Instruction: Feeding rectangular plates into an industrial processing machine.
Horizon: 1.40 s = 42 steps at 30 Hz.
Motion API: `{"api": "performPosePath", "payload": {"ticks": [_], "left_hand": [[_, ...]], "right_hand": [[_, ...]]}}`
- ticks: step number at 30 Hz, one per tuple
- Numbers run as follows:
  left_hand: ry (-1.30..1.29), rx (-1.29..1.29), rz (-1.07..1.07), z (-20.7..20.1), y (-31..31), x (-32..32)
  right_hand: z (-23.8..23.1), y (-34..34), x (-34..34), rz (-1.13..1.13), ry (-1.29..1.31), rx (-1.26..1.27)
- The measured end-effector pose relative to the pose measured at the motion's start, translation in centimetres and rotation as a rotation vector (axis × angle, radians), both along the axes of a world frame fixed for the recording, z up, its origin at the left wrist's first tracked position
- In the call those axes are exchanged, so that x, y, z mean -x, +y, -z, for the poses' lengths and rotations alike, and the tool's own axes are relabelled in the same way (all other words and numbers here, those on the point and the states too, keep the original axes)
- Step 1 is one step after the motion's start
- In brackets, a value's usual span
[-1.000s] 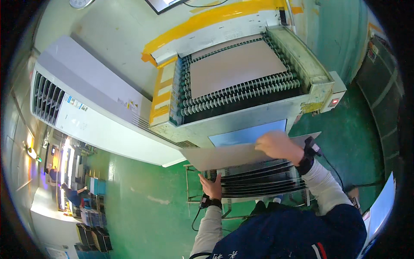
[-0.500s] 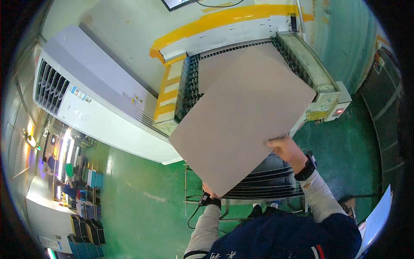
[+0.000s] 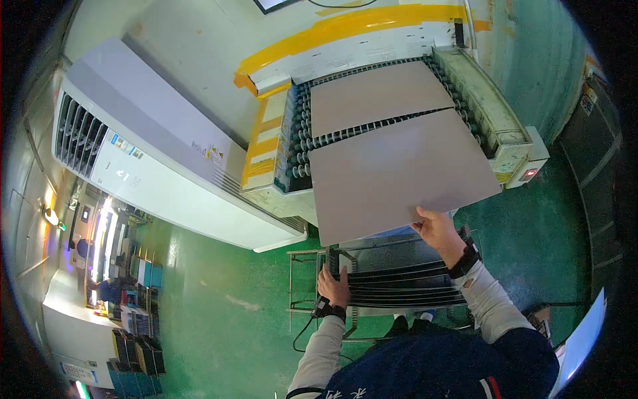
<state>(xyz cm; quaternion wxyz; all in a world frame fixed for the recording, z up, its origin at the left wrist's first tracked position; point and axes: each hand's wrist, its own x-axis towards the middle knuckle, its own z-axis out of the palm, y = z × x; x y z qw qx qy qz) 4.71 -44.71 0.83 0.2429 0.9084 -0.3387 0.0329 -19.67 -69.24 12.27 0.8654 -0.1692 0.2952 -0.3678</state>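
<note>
A flat grey-brown panel (image 3: 399, 176) lies with its far part over the rollers of a conveyor (image 3: 302, 143), its near edge reaching out past them. My right hand (image 3: 440, 234) grips that near edge, thumb on top and fingers underneath. Beyond it, a second grey-brown panel (image 3: 379, 96) rests flat on the rollers, with a narrow gap between the two. My left hand (image 3: 333, 287) is off the panel, fingers apart, at the left side of a metal rack (image 3: 299, 253). Several dark thin panels (image 3: 405, 278) sit in the rack below the held panel.
A large white air conditioner (image 3: 179, 179) stands left of the conveyor. On the right are the conveyor's side rail (image 3: 482, 93), a box with a lit red switch (image 3: 529, 174) and a dark panelled surface (image 3: 591, 173). Green floor (image 3: 219, 286) extends left.
The held panel has turned to line up more nearly with the conveyor, uncovering the second panel and more rollers. My left hand has let go of its near corner; my right still grips it.
</note>
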Motion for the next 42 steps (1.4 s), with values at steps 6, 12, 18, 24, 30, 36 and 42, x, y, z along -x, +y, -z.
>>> {"api": "performPosePath", "payload": {"ticks": [6,12,18,24,30,36,42], "left_hand": [[0.012,-0.024,-0.002,-0.2,-0.2,0.0],[0.048,-0.009,0.056,-0.7,-0.3,0.1],[-0.070,0.010,0.019,-0.3,-0.4,0.1],[0.019,-0.027,0.047,-0.8,-0.5,0.1],[0.019,-0.008,0.054,-0.5,-0.3,-0.1],[-0.077,0.008,0.034,-0.4,-0.4,0.3],[-0.031,-0.025,0.031,0.0,-0.3,0.0]], "right_hand": [[-1.2,0.1,-0.6,0.007,0.030,0.004],[0.7,-0.9,-1.5,-0.106,0.063,0.014],[1.0,-2.2,-2.8,-0.051,0.028,0.011],[0.9,-3.6,-3.4,-0.035,0.046,0.007],[0.4,-4.2,-4.0,-0.045,0.028,0.006],[1.5,-5.1,-4.3,-0.031,0.049,-0.004],[1.8,-6.5,-4.9,-0.050,0.066,-0.019]]}}
